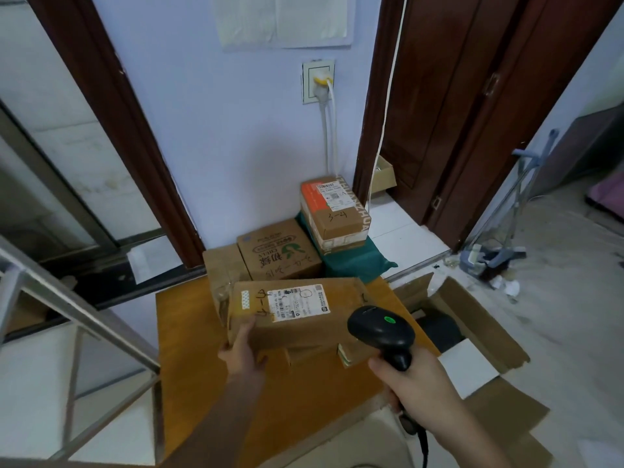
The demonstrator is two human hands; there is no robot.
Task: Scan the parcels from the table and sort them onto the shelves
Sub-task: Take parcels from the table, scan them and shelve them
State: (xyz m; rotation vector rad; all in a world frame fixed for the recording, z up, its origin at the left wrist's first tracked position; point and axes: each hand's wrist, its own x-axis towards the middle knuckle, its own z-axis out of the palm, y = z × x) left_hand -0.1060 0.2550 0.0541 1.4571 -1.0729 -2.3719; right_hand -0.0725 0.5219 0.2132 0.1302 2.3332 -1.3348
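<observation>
A brown cardboard parcel [304,315] with a white shipping label on top is tilted up above the wooden table [189,349]. My left hand [241,349] grips its near left corner, thumb on top. My right hand [410,380] grips the handle of a black barcode scanner [380,329], whose green light is lit and whose head points at the parcel's label side. More parcels stand behind: a box with green print [280,251], a plain box [221,268], a green mailer bag [351,258] and a box marked 3-4 [334,214] on top of it.
A metal shelf frame [77,319] stands at the left. An open cardboard box [472,329] lies on the floor at the right of the table. A broom and dustpan [496,251] lean by the brown door. A cable hangs from the wall socket [319,81].
</observation>
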